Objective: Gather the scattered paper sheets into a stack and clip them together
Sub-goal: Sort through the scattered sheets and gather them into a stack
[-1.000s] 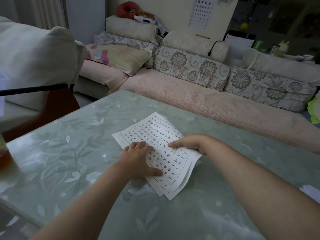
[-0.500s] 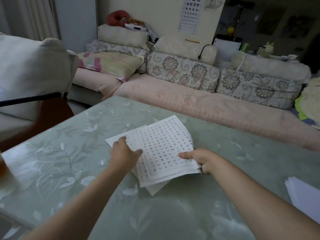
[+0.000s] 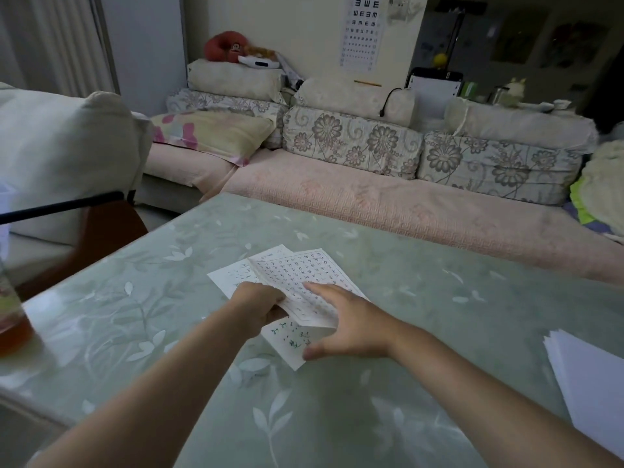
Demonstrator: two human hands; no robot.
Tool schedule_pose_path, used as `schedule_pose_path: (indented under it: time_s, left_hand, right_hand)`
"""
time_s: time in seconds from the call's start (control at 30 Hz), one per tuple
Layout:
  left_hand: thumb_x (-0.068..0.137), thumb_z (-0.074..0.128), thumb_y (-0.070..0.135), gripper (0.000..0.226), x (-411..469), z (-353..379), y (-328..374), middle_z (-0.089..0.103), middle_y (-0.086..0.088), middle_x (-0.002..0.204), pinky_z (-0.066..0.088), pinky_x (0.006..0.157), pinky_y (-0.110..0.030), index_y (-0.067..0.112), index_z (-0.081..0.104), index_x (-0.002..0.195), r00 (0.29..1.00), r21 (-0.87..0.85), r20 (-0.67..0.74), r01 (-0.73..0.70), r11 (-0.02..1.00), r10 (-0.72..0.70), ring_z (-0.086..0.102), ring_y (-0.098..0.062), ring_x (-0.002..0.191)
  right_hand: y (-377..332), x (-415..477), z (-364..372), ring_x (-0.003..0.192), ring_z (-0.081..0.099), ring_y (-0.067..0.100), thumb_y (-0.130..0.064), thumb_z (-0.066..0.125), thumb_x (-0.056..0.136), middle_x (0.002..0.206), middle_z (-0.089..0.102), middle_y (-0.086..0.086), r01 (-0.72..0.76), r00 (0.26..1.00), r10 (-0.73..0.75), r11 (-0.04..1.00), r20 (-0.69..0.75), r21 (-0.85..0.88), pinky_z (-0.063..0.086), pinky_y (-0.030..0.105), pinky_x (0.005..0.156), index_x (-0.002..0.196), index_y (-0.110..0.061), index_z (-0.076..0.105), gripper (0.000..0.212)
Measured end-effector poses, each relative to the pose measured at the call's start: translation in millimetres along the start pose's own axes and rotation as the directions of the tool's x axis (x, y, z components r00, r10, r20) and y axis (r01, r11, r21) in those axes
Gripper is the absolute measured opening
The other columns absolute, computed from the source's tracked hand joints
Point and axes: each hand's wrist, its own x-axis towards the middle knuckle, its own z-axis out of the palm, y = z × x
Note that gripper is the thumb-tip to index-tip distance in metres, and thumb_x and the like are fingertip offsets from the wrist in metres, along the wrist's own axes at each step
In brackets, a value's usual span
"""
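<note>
Several white paper sheets (image 3: 297, 271) printed with a grid of characters lie overlapped and skewed in the middle of the green table (image 3: 439, 298). My left hand (image 3: 256, 305) grips the left edge of the upper sheets and lifts that edge off the table. My right hand (image 3: 344, 319) lies with straight fingers across the right side of the sheets, its thumb at the lower corner of the bottom sheet. No clip is in view.
A separate stack of blank white paper (image 3: 587, 380) sits at the table's right edge. A glass of amber drink (image 3: 11, 319) stands at the left edge. A chair with a black rail (image 3: 67, 204) is beside the table, and a pink sofa (image 3: 388, 197) runs behind it.
My left hand went from pressing flat on the sheets to gripping their left edge and lifting it. My right hand opened and spread over the right side. The sheets turned and fanned apart.
</note>
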Motion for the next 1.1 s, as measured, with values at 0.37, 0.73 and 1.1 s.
schedule_pose_path:
  time_s: [0.37, 0.73, 1.1]
  left_hand:
    - [0.052, 0.062, 0.088, 0.122, -2.5, -30.4, -47.6, 0.004, 0.006, 0.164, 0.004, 0.122, -0.043, 0.037, 0.017, 0.154, 0.884, 0.896, 0.443, -0.441, -0.049, 0.149, -0.004, -0.019, 0.151]
    - [0.08, 0.065, 0.057, 0.044, 9.4, -27.1, -49.2, 0.062, 0.014, 0.128, 0.045, 0.094, -0.027, 0.039, 0.065, 0.121, 0.741, 0.898, 0.386, -0.438, -0.041, 0.549, 0.056, -0.018, 0.118]
    - [0.086, 0.061, 0.035, 0.06, 18.0, -22.4, -35.9, 0.042, -0.012, 0.14, 0.029, 0.108, -0.038, 0.01, 0.046, 0.138, 0.758, 0.807, -0.082, -0.33, 0.489, 0.647, 0.037, -0.032, 0.13]
  right_hand:
    - [34.7, 24.1, 21.7, 0.08, 0.063, 0.027, -0.024, 0.043, 0.1, 0.08, 0.068, 0.005, -0.142, 0.933, 0.162, 0.986, -0.322, 0.086, 0.039, 0.031, 0.061, 0.094, -0.016, 0.069, 0.028]
    - [24.2, 16.9, 29.7, 0.093, 0.062, 0.016, -0.04, 0.052, 0.095, 0.098, 0.069, -0.005, -0.113, 0.97, 0.124, 0.992, -0.211, 0.062, 0.048, 0.033, 0.086, 0.101, -0.024, 0.068, 0.023]
    - [23.0, 28.3, 34.3, 0.108, 0.063, 0.031, -0.014, 0.045, 0.098, 0.117, 0.071, 0.005, -0.099, 0.9, -0.011, 0.968, -0.437, -0.23, 0.049, 0.033, 0.083, 0.129, -0.03, 0.064, 0.04]
